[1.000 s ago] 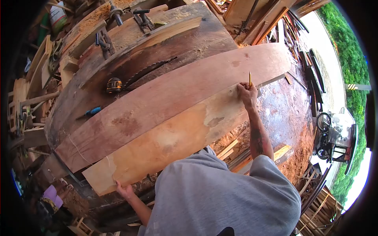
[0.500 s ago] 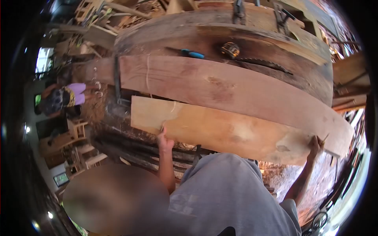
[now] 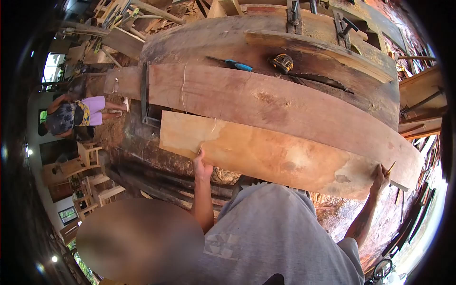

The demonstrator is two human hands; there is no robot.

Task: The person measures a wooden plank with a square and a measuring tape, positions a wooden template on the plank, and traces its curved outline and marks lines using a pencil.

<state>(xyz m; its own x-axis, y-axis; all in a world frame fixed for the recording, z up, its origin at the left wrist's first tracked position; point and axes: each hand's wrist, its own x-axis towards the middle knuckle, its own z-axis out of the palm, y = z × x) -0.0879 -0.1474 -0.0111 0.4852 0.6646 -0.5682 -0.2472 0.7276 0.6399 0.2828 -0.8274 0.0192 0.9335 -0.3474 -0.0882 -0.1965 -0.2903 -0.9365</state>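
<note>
1 pale board (image 3: 256,148) is before the grey shirt (image 3: 270,232); the left hand (image 3: 202,167) pinches its near edge, the right hand (image 3: 379,182), curled around 1 pencil (image 3: 392,167), touches its right end. Beyond are 1 reddish board (image 3: 294,107), then 1 tape measure (image 3: 281,62).

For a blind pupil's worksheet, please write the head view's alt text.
A person's left hand and right hand hold a pale board beside a longer reddish board; the right also holds a pencil. A blue-handled tool lies beyond.
</note>
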